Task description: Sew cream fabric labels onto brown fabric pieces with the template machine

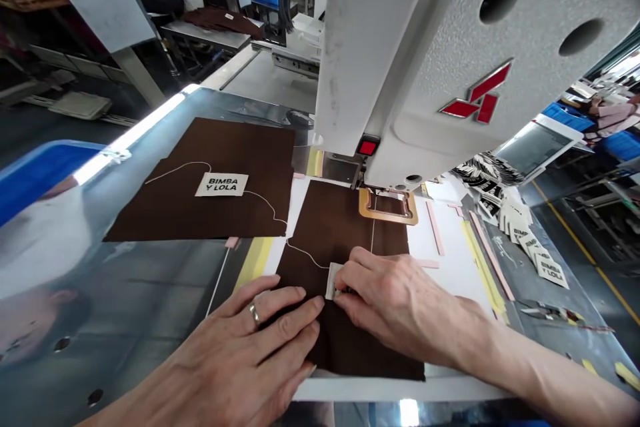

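My left hand point(250, 340), with a ring on one finger, lies flat with fingers stretched out over the lower left of a brown fabric piece point(333, 220). My right hand point(385, 293) is closed, fingertips pinched together over a small white label point(331, 280) on that fabric; what lies between them is hidden. White thread runs from this label to a second brown piece point(165, 207) at the left, which bears a "BIMBA Y LOLA" label point(221, 185). Beyond my hands, a brass-coloured clamp frame point(389, 217) sits over the fabric, beneath the sewing machine head point(400, 80).
Spread labels point(550, 270) lie on the right of the metal table point(150, 320), with thread snips point(550, 311) nearer me. Yellow tape point(483, 270) and pink strips point(435, 227) mark the white plate. A blue bin point(45, 167) stands at the left edge.
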{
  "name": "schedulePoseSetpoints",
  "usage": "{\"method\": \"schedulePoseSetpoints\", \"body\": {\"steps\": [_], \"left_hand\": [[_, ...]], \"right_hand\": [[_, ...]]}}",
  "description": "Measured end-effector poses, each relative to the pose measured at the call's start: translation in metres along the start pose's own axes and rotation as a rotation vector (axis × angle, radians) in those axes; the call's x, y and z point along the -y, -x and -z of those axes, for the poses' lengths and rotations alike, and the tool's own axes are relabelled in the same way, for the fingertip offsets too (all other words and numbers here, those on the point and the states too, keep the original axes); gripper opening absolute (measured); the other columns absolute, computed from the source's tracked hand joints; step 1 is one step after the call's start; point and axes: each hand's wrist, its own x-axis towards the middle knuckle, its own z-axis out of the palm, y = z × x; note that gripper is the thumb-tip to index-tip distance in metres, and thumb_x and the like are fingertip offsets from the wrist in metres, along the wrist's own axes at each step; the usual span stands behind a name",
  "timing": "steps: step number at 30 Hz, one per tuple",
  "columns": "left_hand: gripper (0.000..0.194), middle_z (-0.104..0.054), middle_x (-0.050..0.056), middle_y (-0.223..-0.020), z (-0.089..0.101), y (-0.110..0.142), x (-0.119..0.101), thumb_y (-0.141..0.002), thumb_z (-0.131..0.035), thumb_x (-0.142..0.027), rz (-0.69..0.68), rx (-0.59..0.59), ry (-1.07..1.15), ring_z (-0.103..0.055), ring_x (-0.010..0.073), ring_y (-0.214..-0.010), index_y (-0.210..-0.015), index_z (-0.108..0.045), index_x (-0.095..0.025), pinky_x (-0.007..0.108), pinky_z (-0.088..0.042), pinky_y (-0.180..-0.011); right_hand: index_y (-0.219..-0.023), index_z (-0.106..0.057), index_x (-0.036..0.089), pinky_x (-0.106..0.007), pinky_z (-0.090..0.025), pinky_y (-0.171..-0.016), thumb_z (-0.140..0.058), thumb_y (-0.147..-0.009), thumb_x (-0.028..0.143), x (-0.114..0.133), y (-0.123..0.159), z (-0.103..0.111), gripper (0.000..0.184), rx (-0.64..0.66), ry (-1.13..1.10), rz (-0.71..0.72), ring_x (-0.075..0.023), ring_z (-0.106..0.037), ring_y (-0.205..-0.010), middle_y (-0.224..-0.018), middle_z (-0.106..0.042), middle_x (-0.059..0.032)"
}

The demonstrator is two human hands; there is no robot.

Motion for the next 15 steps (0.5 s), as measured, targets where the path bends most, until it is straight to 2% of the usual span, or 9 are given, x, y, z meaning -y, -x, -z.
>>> {"method": "schedulePoseSetpoints", "body": {"steps": [4, 8, 11, 13, 15], "left_hand": [[0.025, -0.076, 0.000, -0.136, 0.002, 0.001, 0.001, -0.107, -0.058, -0.022, -0.047, 0.040, -0.064, -0.065, 0.0181, -0.131, -0.126, -0.074, -0.023, 0.036, -0.027, -0.132], [0.023, -0.079, 0.000, -0.129, -0.006, 0.001, -0.001, -0.111, -0.054, -0.026, -0.017, -0.059, 0.007, -0.067, 0.0167, -0.126, -0.120, -0.075, -0.023, 0.033, -0.029, -0.130], [0.023, -0.080, 0.001, -0.126, -0.008, 0.000, 0.004, -0.112, -0.054, -0.026, -0.011, -0.087, 0.065, -0.067, 0.0167, -0.126, -0.119, -0.076, -0.023, 0.034, -0.031, -0.129], [0.021, -0.079, 0.002, -0.127, -0.003, -0.001, 0.007, -0.110, -0.057, -0.020, 0.013, -0.075, 0.046, -0.066, 0.0177, -0.128, -0.120, -0.075, -0.021, 0.035, -0.033, -0.128], [0.019, -0.077, 0.006, -0.130, 0.007, -0.003, -0.002, -0.108, -0.060, -0.018, 0.065, -0.044, -0.046, -0.066, 0.0201, -0.128, -0.120, -0.075, -0.018, 0.036, -0.036, -0.125]], "right_hand": [[-0.104, -0.061, 0.019, -0.033, -0.033, -0.056, -0.057, -0.110, 0.020, -0.001, 0.001, -0.001, 0.008, -0.010, -0.036, -0.002, -0.0151, -0.052, -0.068, -0.094, -0.057, 0.0002], [-0.104, -0.061, 0.019, -0.033, -0.033, -0.055, -0.052, -0.113, 0.021, -0.003, 0.000, -0.002, 0.012, -0.013, -0.021, -0.006, -0.0158, -0.051, -0.068, -0.094, -0.057, -0.0001], [-0.106, -0.062, 0.019, -0.034, -0.036, -0.055, -0.051, -0.113, 0.022, -0.006, 0.000, -0.002, 0.014, -0.009, -0.010, -0.020, -0.0170, -0.054, -0.070, -0.096, -0.058, -0.0010], [-0.103, -0.062, 0.020, -0.034, -0.037, -0.055, -0.052, -0.113, 0.021, -0.004, 0.004, -0.003, 0.014, -0.010, -0.033, -0.009, -0.0175, -0.057, -0.070, -0.094, -0.059, -0.0016], [-0.098, -0.061, 0.021, -0.034, -0.039, -0.053, -0.051, -0.112, 0.018, 0.000, 0.009, -0.007, 0.017, -0.062, -0.084, 0.033, -0.0169, -0.059, -0.067, -0.091, -0.060, -0.0019]]}}
